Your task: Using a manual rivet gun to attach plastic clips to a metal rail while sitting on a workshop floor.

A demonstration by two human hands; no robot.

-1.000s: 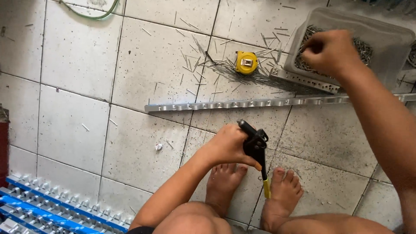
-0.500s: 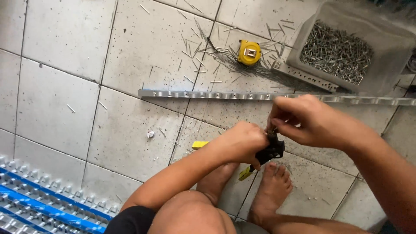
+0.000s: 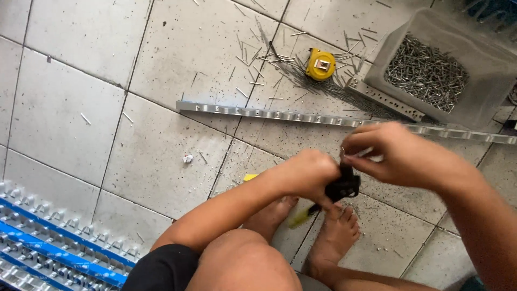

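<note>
landmark: long perforated metal rail (image 3: 280,115) lying across the tiled floor (image 3: 161,161), its long axis running left to right, tilting slightly down toward the right
left hand: left hand (image 3: 307,175) just below the rail's middle; fingers wrapped tight round a black riveting tool (image 3: 342,188); yellow handle end (image 3: 296,216) pokes down and away from the rail, toward the bare feet
right hand: right hand (image 3: 401,156) just below the rail, right of the left hand; thumb and fingertips pressed together on a thin rivet (image 3: 366,153), blurred, so the exact hold is hard to read
key relation: tool head sits just left of and below the right fingertips, nearly touching; rivet's long axis seems to run roughly level, pointing left at the tool head; right hand is the nearer to it
beyond the rail: grey plastic bin (image 3: 474,59) of rivets at the right end; yellow tape measure (image 3: 320,63) above the middle; loose pins scattered about
near side, far left: blue and silver racks (image 3: 54,242), well apart from the rail
</note>
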